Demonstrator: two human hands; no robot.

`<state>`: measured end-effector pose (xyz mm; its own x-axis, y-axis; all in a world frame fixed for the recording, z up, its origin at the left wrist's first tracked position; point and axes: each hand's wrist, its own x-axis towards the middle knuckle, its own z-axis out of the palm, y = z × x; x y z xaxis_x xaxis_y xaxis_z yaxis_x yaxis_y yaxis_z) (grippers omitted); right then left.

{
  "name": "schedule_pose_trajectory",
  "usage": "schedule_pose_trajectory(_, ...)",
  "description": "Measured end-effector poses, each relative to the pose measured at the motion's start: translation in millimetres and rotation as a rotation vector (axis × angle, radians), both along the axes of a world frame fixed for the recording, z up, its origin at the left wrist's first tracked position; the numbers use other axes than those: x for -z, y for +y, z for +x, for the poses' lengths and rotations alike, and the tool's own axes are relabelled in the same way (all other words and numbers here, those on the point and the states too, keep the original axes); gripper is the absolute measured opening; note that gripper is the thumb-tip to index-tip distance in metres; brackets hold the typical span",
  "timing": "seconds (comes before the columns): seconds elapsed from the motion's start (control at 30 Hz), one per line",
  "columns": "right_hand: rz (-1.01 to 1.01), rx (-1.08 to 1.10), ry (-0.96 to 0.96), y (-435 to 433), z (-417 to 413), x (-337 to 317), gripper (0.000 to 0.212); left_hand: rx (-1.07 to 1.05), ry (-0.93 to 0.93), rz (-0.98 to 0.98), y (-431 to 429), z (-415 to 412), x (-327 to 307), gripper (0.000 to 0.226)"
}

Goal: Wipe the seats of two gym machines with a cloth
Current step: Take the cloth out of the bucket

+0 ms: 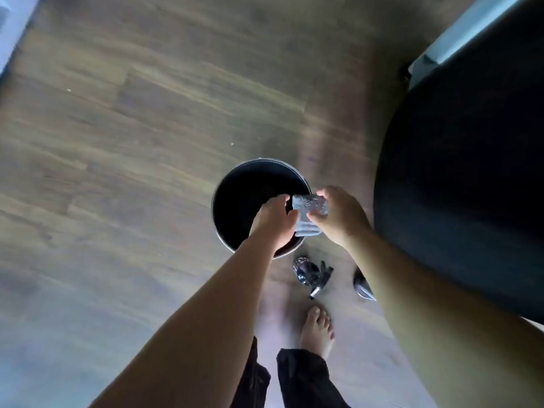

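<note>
A pale cloth is pinched by the left hand and the right hand, which are held close together above the rim of a dark bucket set on the wooden floor. A spray bottle is seen beside it.

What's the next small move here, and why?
Probably carry the cloth rightward onto the black pad, which looks like a machine seat. The left hand and right hand both grip the folded cloth above the round bucket. The pad lies just right of them, and nothing touches it. Whether the cloth needs wringing first cannot be told.
</note>
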<state>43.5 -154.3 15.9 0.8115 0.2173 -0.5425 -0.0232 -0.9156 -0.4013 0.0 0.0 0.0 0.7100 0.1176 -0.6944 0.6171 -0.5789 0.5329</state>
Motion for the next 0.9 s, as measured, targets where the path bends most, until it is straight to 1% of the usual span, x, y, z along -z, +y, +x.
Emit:
schedule_pose_trajectory(0.1, 0.05, 0.043, 0.001, -0.6, -3.3, 14.7, 0.055, -0.066, 0.087, -0.113, -7.0, 9.0, 18.4, 0.037)
schedule_pose_trajectory(0.2, 0.073, 0.031, 0.028, -0.5, -9.4, 20.9, 0.059, -0.191, 0.179, -0.222, -9.6, 12.9, 21.2, 0.045)
schedule_pose_trajectory(0.3, 0.076, 0.019, 0.057, -0.8, -5.9, 20.7, 0.063, -0.288, 0.186, -0.295, -5.5, 12.3, 28.8, 0.052)
schedule_pose_trajectory(0.33, 0.077, 0.012, 0.062, -0.4, -5.1, 20.1, 0.064, -0.313, 0.19, -0.308, -3.1, 11.5, 31.7, 0.051)
schedule_pose_trajectory(0.37, 0.075, 0.002, 0.061, -0.2, -4.5, 18.7, 0.066, -0.331, 0.198, -0.318, -1.6, 10.1, 36.2, 0.046)
schedule_pose_trajectory(0.4, 0.074, -0.015, 0.037, 0.0, -4.5, 16.7, 0.069, -0.356, 0.205, -0.337, 0.3, 9.0, 36.8, 0.04)
schedule_pose_trajectory(0.47, 0.076, -0.083, -0.066, -2.1, -4.3, 12.5, 0.074, -0.431, 0.22, -0.393, 4.5, 8.5, 30.8, 0.039)
schedule_pose_trajectory(0.53, 0.128, -0.201, -0.142, -3.0, -4.2, 4.6, 0.082, -0.469, 0.197, -0.484, 7.1, 8.9, 17.4, 0.036)
schedule_pose_trajectory(0.6, 0.171, -0.337, -0.153, -1.8, -4.9, -3.7, 0.089, -0.491, 0.19, -0.57, 6.7, 8.5, 0.3, 0.033)
schedule_pose_trajectory(0.67, 0.194, -0.407, -0.156, 1.9, -7.6, -15.4, 0.091, -0.521, 0.211, -0.665, 6.5, 7.2, -20.4, 0.032)
schedule_pose_trajectory(0.73, 0.226, -0.397, -0.19, 3.7, -11.9, -33.0, 0.088, -0.539, 0.225, -0.751, 7.3, 4.8, -42.3, 0.03)
schedule_pose_trajectory(0.8, 0.241, -0.37, -0.233, 2.9, -16.7, -60.4, 0.084, -0.56, 0.227, -0.789, 8.8, 2.1, -73.7, 0.025)
schedule_pose_trajectory(0.9, 0.239, -0.316, -0.281, 0.9, -25.0, -112.5, 0.078, -0.516, 0.231, -0.697, 12.1, -2.9, -135.1, 0.021)
